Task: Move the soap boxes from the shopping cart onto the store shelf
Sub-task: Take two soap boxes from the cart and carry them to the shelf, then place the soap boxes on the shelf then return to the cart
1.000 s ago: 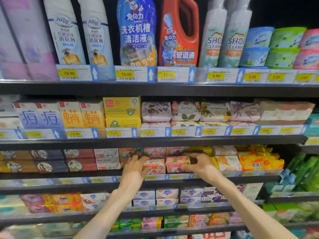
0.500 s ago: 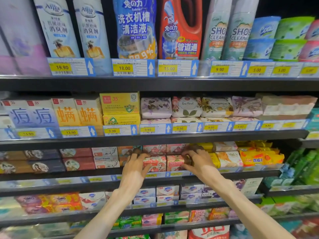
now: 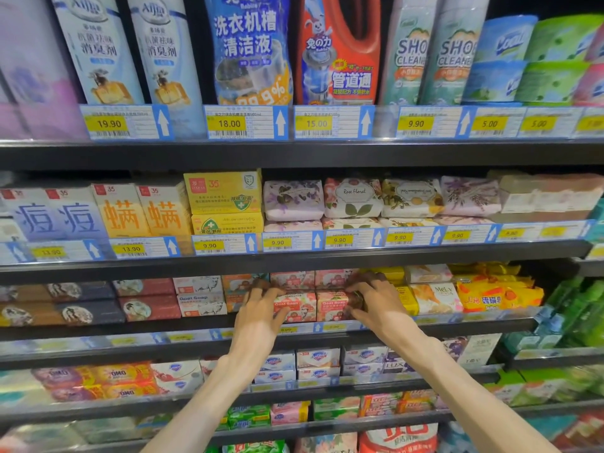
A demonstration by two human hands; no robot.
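In the head view, near the middle of the frame, the person is working at the third shelf (image 3: pixel 490 323) down. Two pink soap boxes are sitting side by side at the front edge of it: the left pink box (image 3: pixel 298 305) and the right pink box (image 3: pixel 335 304), and they are touching each other. The left hand (image 3: pixel 258 317) is curling over the left end of the left pink box, with its thumb on the front. The right hand (image 3: pixel 380 302) is wrapping its fingers around the right end of the right pink box. So both hands are grasping the pair from the outside, like two bookends. More pink boxes are sitting behind them, deeper in the shelf. The shopping cart is not showing anywhere in this view. The boxes look like they are being squared up in their row. To do this well, the hands should be pushing gently and evenly, keeping the fronts level with the white goat soap boxes (image 3: pixel 201 304) to the left, and not knocking the yellow packs (image 3: pixel 407 300) on the right.
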